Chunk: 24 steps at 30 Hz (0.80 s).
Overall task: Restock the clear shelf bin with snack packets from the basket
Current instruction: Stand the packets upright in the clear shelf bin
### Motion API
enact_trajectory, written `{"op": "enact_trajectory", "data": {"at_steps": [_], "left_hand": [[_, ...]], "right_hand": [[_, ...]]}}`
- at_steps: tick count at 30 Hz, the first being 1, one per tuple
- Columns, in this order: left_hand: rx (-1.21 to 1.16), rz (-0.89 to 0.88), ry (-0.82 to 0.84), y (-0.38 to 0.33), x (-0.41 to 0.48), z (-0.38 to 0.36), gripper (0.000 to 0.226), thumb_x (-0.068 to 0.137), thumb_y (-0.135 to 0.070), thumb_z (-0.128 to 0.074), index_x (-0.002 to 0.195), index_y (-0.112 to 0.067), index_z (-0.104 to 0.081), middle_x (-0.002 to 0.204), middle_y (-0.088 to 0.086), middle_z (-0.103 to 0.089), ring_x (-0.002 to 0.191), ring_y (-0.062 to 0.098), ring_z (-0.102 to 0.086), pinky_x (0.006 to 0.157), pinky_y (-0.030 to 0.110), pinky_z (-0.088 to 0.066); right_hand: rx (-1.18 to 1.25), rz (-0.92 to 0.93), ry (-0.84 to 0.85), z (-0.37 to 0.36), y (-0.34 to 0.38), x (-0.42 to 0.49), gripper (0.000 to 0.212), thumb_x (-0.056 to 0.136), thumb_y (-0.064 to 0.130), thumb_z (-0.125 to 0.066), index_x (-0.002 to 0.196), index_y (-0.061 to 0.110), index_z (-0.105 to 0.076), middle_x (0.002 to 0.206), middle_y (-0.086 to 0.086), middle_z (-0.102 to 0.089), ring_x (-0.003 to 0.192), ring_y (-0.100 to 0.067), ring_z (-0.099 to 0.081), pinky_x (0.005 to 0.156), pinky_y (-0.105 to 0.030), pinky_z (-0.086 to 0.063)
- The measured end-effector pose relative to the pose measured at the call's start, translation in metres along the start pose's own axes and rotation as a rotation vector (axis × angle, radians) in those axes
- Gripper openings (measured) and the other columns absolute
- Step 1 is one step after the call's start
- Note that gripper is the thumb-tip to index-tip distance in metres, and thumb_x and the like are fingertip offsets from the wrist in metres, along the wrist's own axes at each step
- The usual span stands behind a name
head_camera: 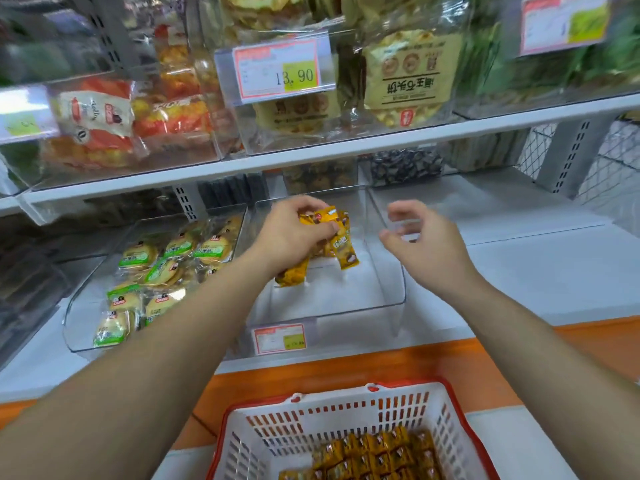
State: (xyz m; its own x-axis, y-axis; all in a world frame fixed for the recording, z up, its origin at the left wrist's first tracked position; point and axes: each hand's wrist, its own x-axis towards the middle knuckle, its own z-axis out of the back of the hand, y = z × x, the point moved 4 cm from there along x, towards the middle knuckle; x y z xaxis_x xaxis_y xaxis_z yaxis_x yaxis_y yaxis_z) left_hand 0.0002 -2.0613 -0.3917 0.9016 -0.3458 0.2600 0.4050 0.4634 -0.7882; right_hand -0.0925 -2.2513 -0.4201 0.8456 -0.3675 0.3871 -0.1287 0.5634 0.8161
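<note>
Yellow packets sit half hidden in the gripping left hand, the right hand loosely spread, empty.

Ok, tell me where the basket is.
Head view, bottom centre: the basket sits nearest the camera, below the clear shelf bin and orange ledge, yellow packets inside.

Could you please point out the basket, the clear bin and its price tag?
basket (341,400): head view, on its back wall.
clear bin (332,289): head view, bare floor.
price tag (280,338): head view, its middle.
</note>
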Motion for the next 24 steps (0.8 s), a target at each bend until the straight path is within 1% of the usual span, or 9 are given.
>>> {"op": "enact_trajectory", "data": {"at_steps": [3,6,9,12,14,16,19,21,24], "left_hand": [[0.123,-0.033,0.034,0.016,0.042,-0.034,0.035,0.087,-0.016,-0.081,0.119,-0.010,-0.070,0.099,-0.002,-0.066,0.087,0.010,-0.060,0.075,0.013,-0.039],[0.212,-0.075,0.025,0.036,0.084,-0.062,0.037,0.088,-0.018,-0.080,0.121,-0.007,-0.067,0.106,-0.001,-0.063,0.099,0.012,-0.056,0.077,0.011,-0.034],[0.273,-0.085,-0.019,0.052,0.121,-0.082,0.037,0.083,-0.015,-0.083,0.118,-0.008,-0.072,0.118,0.010,-0.071,0.110,0.025,-0.065,0.091,0.023,-0.047],[0.262,-0.060,-0.001,0.066,0.144,-0.100,0.034,0.081,-0.016,-0.084,0.115,-0.016,-0.077,0.119,0.009,-0.072,0.108,0.028,-0.067,0.094,0.038,-0.056],[0.256,-0.038,0.000,0.076,0.149,-0.109,0.034,0.081,-0.021,-0.084,0.115,-0.024,-0.078,0.120,0.002,-0.073,0.104,0.023,-0.068,0.089,0.037,-0.058],[0.322,-0.035,-0.009,0.082,0.151,-0.113,0.033,0.082,-0.026,-0.082,0.115,-0.030,-0.077,0.118,-0.001,-0.074,0.102,0.022,-0.068,0.089,0.032,-0.057],[0.412,-0.033,0.034,0.087,0.149,-0.118,0.031,0.085,-0.028,-0.080,0.116,-0.027,-0.075,0.109,0.001,-0.074,0.096,0.024,-0.067,0.087,0.034,-0.056],[0.402,-0.008,0.030,0.085,0.146,-0.114,0.031,0.085,-0.028,-0.080,0.115,-0.025,-0.072,0.099,-0.002,-0.069,0.088,0.021,-0.064,0.077,0.030,-0.054],[0.270,0.017,-0.001,0.072,0.136,-0.101,0.020,0.086,-0.022,-0.080,0.099,-0.025,-0.065,0.087,-0.004,-0.062,0.078,0.019,-0.062,0.065,0.028,-0.048]], "right_hand": [[-0.143,-0.070,0.167,-0.023,-0.035,0.001,0.083,0.080,0.042,-0.078,0.148,0.017,-0.038,0.140,0.000,-0.050,0.117,-0.017,-0.056,0.096,-0.031,-0.046],[-0.120,-0.067,0.316,-0.040,-0.055,-0.004,0.109,0.062,0.070,-0.075,0.150,0.036,-0.021,0.139,0.010,-0.039,0.125,-0.011,-0.047,0.095,-0.024,-0.038],[-0.067,-0.055,0.350,-0.040,-0.060,-0.005,0.106,0.044,0.082,-0.074,0.132,0.067,-0.016,0.120,0.030,-0.032,0.107,0.008,-0.044,0.083,-0.014,-0.036],[-0.069,-0.013,0.389,-0.038,-0.058,-0.006,0.102,0.040,0.073,-0.082,0.110,0.083,-0.008,0.111,0.037,-0.031,0.099,0.022,-0.044,0.073,-0.010,-0.035],[-0.084,-0.012,0.404,-0.038,-0.060,-0.006,0.106,0.040,0.069,-0.083,0.113,0.081,-0.007,0.113,0.029,-0.031,0.096,0.019,-0.044,0.071,-0.010,-0.035],[-0.108,-0.010,0.389,-0.039,-0.062,-0.006,0.110,0.042,0.068,-0.081,0.122,0.075,-0.005,0.115,0.026,-0.029,0.096,0.007,-0.050,0.073,-0.011,-0.035],[-0.146,-0.005,0.379,-0.041,-0.066,-0.006,0.111,0.048,0.071,-0.075,0.131,0.069,-0.001,0.119,0.028,-0.025,0.105,-0.001,-0.044,0.083,-0.022,-0.039],[-0.149,0.011,0.369,-0.042,-0.065,-0.007,0.109,0.051,0.071,-0.073,0.132,0.068,0.000,0.118,0.027,-0.027,0.104,-0.003,-0.045,0.083,-0.025,-0.041],[-0.171,0.026,0.362,-0.040,-0.064,-0.007,0.112,0.056,0.070,-0.072,0.143,0.057,-0.002,0.122,0.021,-0.032,0.108,-0.011,-0.052,0.086,-0.031,-0.046]]}}
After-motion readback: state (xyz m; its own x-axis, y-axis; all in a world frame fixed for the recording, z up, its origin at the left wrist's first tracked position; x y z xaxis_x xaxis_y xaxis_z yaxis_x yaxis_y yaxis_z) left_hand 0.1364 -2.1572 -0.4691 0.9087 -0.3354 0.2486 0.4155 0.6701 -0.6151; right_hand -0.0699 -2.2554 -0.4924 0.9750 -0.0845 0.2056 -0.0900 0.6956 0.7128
